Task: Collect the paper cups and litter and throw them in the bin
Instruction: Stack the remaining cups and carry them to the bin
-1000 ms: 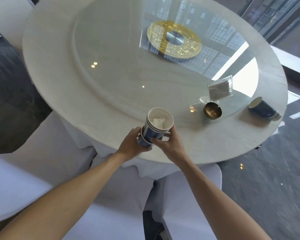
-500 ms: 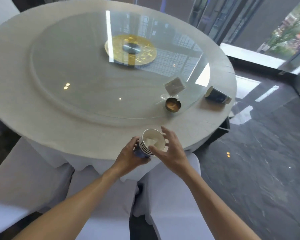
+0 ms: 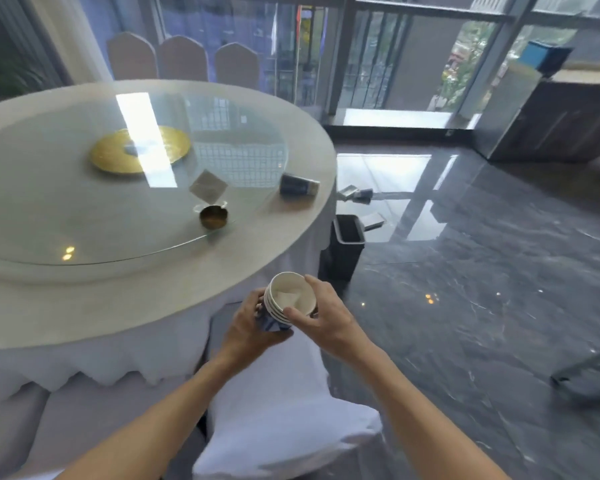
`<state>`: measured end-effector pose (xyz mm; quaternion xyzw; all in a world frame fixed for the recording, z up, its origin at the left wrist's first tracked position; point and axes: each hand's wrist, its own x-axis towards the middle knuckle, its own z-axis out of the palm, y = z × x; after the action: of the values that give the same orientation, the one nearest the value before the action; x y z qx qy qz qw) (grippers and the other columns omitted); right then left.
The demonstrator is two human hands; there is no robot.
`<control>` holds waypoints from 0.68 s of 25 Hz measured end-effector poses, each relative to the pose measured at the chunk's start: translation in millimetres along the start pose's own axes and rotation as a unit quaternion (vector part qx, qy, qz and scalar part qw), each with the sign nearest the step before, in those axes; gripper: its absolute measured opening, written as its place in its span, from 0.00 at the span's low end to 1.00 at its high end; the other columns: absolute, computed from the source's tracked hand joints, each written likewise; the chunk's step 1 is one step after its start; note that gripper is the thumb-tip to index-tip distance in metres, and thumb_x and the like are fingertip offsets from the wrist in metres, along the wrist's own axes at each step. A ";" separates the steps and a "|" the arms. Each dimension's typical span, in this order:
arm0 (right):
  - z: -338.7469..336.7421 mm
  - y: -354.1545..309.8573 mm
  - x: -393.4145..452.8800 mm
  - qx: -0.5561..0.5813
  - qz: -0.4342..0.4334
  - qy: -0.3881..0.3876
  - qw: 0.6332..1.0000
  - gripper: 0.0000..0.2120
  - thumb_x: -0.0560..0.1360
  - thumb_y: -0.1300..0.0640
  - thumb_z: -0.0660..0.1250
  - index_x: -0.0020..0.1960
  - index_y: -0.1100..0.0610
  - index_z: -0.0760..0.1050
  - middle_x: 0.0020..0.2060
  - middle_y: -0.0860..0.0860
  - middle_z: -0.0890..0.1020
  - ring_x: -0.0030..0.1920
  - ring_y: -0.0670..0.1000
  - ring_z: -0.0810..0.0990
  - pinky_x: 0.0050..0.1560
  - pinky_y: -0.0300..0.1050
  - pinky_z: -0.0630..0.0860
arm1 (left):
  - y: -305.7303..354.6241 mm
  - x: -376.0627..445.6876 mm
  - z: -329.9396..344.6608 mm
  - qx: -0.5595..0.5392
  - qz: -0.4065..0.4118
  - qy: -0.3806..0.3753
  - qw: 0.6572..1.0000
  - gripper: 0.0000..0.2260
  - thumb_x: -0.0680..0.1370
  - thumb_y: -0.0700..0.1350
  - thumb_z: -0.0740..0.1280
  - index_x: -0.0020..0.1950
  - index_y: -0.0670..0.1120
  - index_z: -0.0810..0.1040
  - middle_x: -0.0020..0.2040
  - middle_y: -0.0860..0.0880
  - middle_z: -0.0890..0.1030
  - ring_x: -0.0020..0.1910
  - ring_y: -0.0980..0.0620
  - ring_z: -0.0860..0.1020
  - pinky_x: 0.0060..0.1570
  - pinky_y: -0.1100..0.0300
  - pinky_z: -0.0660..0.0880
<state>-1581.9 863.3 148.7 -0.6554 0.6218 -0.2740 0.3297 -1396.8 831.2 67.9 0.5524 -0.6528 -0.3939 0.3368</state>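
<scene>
A stack of nested blue-and-white paper cups (image 3: 288,303) with crumpled white paper inside is held off the table's near right edge. My left hand (image 3: 252,323) grips the stack's base from the left. My right hand (image 3: 323,317) holds the rim from the right, thumb and forefinger on it. Another blue paper cup (image 3: 298,185) lies on its side at the table's right edge. A dark bin (image 3: 347,245) stands on the floor just right of the table, open at the top. More litter (image 3: 357,195) lies on the floor beyond the bin.
The round table (image 3: 153,299) carries a glass turntable with a gold disc (image 3: 139,151), a napkin holder (image 3: 208,187) and a small brass ashtray (image 3: 214,216). White-covered chairs (image 3: 284,420) stand below my arms. Dark glossy floor spreads to the right.
The view has swung up and to the right, bringing the bin and the floor into sight. Both hands with the cup stack have come off the table edge towards the right.
</scene>
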 end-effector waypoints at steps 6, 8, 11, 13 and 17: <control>-105.2 72.8 -49.9 -0.011 0.032 0.036 0.999 0.40 0.69 0.43 0.78 0.75 0.53 0.66 0.67 0.48 0.72 0.66 0.44 0.72 0.67 0.40 0.70 | 73.9 -9.9 116.4 -0.017 0.021 -0.030 0.999 0.32 0.63 0.48 0.86 0.62 0.61 0.75 0.56 0.56 0.85 0.49 0.63 0.82 0.46 0.68 0.79; -125.1 93.9 -47.3 -0.012 0.050 0.035 0.998 0.42 0.69 0.45 0.79 0.77 0.54 0.64 0.69 0.49 0.71 0.69 0.46 0.71 0.64 0.35 0.64 | 83.7 -3.9 144.8 -0.030 0.008 -0.044 0.999 0.32 0.64 0.45 0.86 0.62 0.61 0.75 0.56 0.56 0.85 0.50 0.64 0.82 0.45 0.72 0.77; -147.8 126.0 -28.7 -0.013 0.055 0.025 0.998 0.42 0.69 0.46 0.79 0.76 0.53 0.65 0.69 0.49 0.72 0.68 0.46 0.72 0.61 0.33 0.62 | 92.5 11.7 183.6 -0.033 -0.010 -0.044 0.998 0.32 0.66 0.46 0.85 0.65 0.55 0.75 0.58 0.53 0.84 0.53 0.56 0.83 0.48 0.72 0.78; -166.0 143.7 -5.4 -0.027 0.053 0.008 0.998 0.42 0.68 0.46 0.79 0.77 0.53 0.64 0.68 0.47 0.71 0.64 0.43 0.70 0.61 0.33 0.62 | 94.4 34.2 206.1 -0.040 -0.023 -0.037 0.998 0.33 0.67 0.46 0.85 0.67 0.51 0.75 0.59 0.53 0.84 0.56 0.54 0.82 0.50 0.75 0.76; -203.1 177.0 55.0 -0.041 0.049 -0.026 0.998 0.48 0.63 0.39 0.76 0.77 0.53 0.63 0.68 0.47 0.70 0.61 0.40 0.69 0.67 0.41 0.71 | 99.9 98.5 246.1 -0.072 -0.038 -0.025 0.996 0.34 0.66 0.45 0.85 0.68 0.53 0.74 0.58 0.58 0.83 0.55 0.56 0.82 0.48 0.76 0.76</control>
<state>-1846.2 788.3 137.5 -0.6438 0.6554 -0.2146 0.3315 -1673.7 776.9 43.0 0.5418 -0.6093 -0.4657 0.3440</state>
